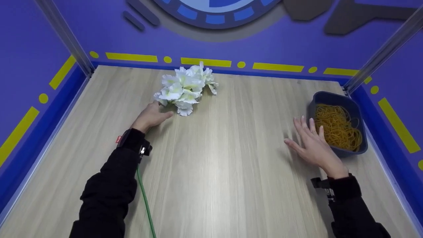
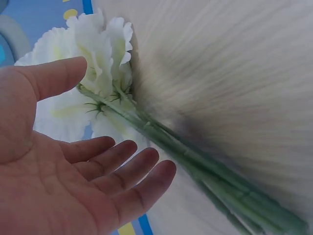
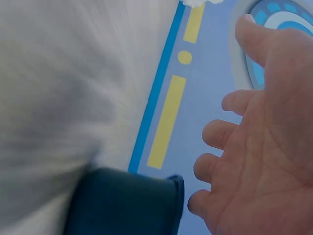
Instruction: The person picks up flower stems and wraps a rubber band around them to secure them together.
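A bunch of white artificial flowers (image 1: 185, 87) lies toward the back of the table, left of the middle. My left hand (image 1: 152, 116) is at the lower left edge of the blooms, thumb spread from the fingers. In the left wrist view, green stems (image 2: 195, 166) run past the open palm and nothing is gripped. One green stem (image 1: 145, 201) shows beside the left sleeve. Over at the right, my right hand (image 1: 312, 145) has its fingers spread, close beside a dark bin (image 1: 364, 138) of tan rubber bands (image 1: 337, 127). Its fingers overlap the bin's left side in the head view.
Purple-blue walls (image 1: 231, 46) with yellow marks enclose the wooden table (image 1: 228, 158) at the back and both sides. Metal posts (image 1: 66, 36) stand at the back corners. The bin sits close to the right wall.
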A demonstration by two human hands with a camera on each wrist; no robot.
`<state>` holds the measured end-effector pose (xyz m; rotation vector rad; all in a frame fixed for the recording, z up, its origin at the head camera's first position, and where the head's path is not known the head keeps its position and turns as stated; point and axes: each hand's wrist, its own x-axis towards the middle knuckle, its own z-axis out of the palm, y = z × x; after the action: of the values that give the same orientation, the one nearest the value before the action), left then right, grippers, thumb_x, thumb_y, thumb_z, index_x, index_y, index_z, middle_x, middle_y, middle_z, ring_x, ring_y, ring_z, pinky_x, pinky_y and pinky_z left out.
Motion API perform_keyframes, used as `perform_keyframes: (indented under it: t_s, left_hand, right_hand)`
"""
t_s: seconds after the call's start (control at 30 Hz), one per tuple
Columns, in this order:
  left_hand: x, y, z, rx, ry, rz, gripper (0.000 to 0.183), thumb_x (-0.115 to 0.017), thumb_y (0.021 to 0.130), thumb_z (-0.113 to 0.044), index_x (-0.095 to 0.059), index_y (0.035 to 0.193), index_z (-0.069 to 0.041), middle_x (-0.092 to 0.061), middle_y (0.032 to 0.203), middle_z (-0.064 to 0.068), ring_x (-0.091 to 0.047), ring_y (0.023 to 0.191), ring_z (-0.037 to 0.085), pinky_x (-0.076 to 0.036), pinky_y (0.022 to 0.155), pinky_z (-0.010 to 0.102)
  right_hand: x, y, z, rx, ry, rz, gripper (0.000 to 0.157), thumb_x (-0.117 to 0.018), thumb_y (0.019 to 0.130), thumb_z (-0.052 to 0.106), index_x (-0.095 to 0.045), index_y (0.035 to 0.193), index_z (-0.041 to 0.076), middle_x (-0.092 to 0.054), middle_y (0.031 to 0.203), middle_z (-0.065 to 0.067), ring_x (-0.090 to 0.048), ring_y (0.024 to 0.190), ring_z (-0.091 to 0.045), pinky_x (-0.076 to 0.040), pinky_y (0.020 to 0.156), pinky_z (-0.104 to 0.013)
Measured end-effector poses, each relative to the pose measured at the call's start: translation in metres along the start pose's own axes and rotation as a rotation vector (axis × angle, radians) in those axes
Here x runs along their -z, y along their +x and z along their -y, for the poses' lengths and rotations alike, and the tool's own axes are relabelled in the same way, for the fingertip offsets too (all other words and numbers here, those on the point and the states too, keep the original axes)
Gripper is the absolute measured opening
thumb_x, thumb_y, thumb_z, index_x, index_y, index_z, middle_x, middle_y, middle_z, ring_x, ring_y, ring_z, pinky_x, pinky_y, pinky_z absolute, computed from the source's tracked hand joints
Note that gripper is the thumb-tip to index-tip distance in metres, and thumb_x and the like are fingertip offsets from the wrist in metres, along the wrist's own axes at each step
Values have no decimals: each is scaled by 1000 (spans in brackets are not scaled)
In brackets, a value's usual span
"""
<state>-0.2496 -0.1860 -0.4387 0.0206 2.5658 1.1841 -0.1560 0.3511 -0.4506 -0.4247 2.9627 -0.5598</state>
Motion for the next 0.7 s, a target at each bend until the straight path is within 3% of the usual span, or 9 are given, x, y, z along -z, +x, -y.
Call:
perform_keyframes:
  t_s: [0.3, 0.43, 0.53, 0.7]
  left_hand:
    - [-9, 12, 3, 63, -21, 0, 75, -61, 99, -30, -27, 154, 8, -28, 158, 30, -29, 146, 41, -26, 118, 49]
    - [-12, 13, 1, 66, -14, 3, 72, -64, 96, -26, -33, 149, 12, -36, 153, 31, -41, 135, 38, -36, 112, 47]
    - [-15, 14, 1, 48, -8, 5, 58, -67, 90, -17, -47, 134, 13, -50, 133, 27, -51, 108, 32, -47, 92, 39]
    - [-18, 14, 3, 46, -49, 15, 18, -63, 81, 0, -57, 97, 7, -53, 86, 12, -49, 68, 21, -41, 58, 27]
  right_hand:
    - [-18, 20, 17, 33, -11, 53, 87, -48, 102, 57, -11, 161, 5, 0, 164, -26, 7, 151, -45, 12, 116, -62]
    - [-24, 24, 20, 46, -24, 61, 86, -47, 102, 58, -13, 161, 5, -6, 164, -27, 2, 151, -47, 11, 117, -62]
    - [-28, 25, 20, 44, -33, 61, 87, -47, 101, 61, -14, 161, 7, -10, 164, -26, -2, 151, -47, 8, 117, -64]
    - [-31, 27, 22, 40, -36, 72, 88, -45, 100, 64, -14, 162, 9, -9, 164, -24, -2, 151, -47, 3, 117, -66]
